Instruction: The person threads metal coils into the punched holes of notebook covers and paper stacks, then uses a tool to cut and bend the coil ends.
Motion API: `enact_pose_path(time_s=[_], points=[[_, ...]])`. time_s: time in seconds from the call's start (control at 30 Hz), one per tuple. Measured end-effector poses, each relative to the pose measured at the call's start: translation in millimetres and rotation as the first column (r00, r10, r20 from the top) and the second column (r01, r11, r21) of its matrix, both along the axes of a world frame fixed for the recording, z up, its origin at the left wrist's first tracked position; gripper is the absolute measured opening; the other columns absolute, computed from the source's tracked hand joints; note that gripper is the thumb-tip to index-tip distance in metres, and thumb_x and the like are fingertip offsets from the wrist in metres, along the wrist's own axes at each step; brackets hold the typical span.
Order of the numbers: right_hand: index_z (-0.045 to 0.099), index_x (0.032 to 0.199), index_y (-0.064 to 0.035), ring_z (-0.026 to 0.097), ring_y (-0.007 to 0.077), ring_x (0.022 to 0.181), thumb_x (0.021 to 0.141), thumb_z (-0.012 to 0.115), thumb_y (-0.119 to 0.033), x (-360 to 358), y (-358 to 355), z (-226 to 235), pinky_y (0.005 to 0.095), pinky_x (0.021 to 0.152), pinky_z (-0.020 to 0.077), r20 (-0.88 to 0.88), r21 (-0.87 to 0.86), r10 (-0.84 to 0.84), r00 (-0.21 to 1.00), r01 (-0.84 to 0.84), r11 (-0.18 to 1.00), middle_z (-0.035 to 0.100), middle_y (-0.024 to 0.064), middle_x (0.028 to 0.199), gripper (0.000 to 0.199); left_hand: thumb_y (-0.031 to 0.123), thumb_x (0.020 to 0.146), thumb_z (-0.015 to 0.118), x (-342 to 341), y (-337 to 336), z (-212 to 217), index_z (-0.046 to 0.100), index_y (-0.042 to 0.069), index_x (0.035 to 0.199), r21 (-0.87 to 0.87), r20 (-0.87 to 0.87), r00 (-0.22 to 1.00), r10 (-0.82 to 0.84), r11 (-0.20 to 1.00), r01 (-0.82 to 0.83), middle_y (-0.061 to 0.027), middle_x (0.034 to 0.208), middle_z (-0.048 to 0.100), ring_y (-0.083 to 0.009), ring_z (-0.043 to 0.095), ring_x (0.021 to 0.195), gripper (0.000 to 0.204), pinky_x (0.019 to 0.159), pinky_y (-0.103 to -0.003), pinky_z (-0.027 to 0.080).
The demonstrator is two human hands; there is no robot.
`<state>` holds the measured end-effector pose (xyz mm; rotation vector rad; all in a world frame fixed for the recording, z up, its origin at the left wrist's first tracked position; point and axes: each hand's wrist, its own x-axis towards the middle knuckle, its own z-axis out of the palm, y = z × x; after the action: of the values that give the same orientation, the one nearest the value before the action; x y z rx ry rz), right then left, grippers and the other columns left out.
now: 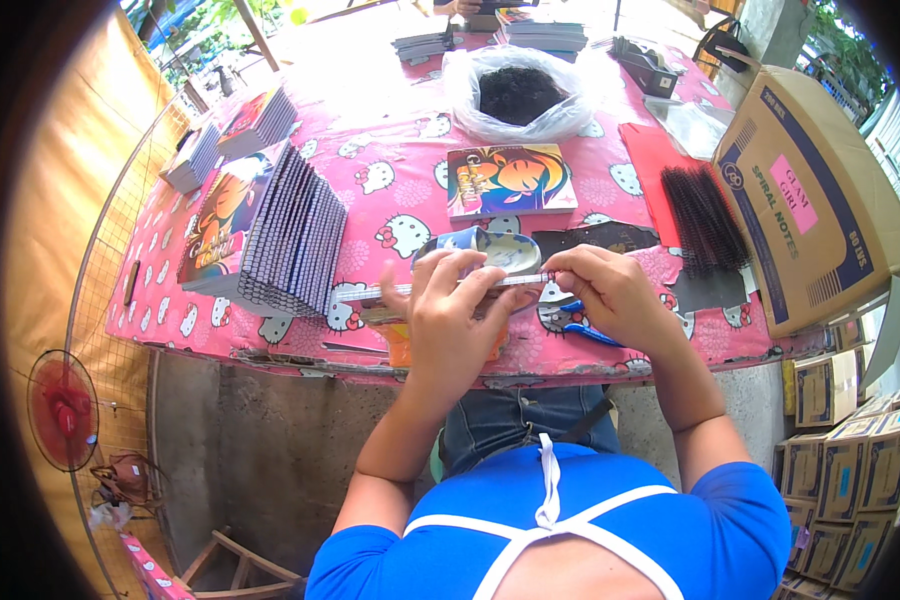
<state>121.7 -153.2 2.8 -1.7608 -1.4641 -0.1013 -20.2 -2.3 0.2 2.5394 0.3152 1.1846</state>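
My left hand (448, 310) grips a thin notebook (358, 294), held with its bound edge up over the table's near edge; part of its orange cover (400, 345) shows below. At the right end of that edge, my right hand (610, 290) is closed, thumb and fingertips pinching what looks like the tip of a dark spiral coil. Blue-handled pliers (592, 333) lie just under the right hand. Behind the notebook is a round blue-and-white dish (510, 252). Farther back lies a small stack of notebooks (510, 182) with a colourful illustrated cover.
A tall stack of spiral-bound notebooks (295, 240) stands at left, smaller stacks (258, 122) behind it. Black spiral coils (705, 215) lie right, beside a large carton (800, 190). A plastic bag (460, 100) of black material sits farther back. A red fan (62, 410) stands at far left.
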Motion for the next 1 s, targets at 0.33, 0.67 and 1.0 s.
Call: enact_pose_path(time_s=[0.33,0.67,1.0], points=[[0.061,0.097,-0.0018,0.063,0.0352,0.078,0.087,0.06,-0.018,74,74,20,0.0416,0.069,0.0504,0.214,-0.526,0.273,0.938,-0.125,0.841,0.063,0.0157,0.089,0.02,0.031,0.071,0.078,-7,2,-8,0.07,0.016,0.084,-0.029,0.0,0.998,-0.068,0.997,0.068,0.0014,0.082,0.065,-0.0172,0.058,0.085,0.022,0.099,-0.045,0.024],[0.055,0.099,-0.0001,0.066,0.0353,0.079,0.071,0.064,-0.014,74,67,-28,0.0434,0.07,0.052,-0.013,-0.464,-0.016,1.0,0.008,0.886,0.066,0.0205,0.087,0.033,0.037,0.063,0.083,-5,3,-6,0.063,0.012,0.075,-0.046,0.037,0.999,-0.008,0.999,0.009,0.0006,0.073,0.063,-0.0188,0.058,0.076,0.034,0.094,-0.044,0.03],[0.064,0.099,0.0,0.061,0.0124,0.083,0.065,0.073,0.003,88,28,-9,0.0299,0.079,0.0502,-0.606,0.08,0.375,0.702,-0.415,0.906,0.068,0.0069,0.09,0.035,0.03,0.058,0.088,-3,9,-14,0.066,0.011,0.081,-0.104,0.028,0.999,-0.033,0.994,0.035,0.0018,0.075,0.065,-0.0162,0.061,0.075,0.037,0.101,-0.045,0.027]])
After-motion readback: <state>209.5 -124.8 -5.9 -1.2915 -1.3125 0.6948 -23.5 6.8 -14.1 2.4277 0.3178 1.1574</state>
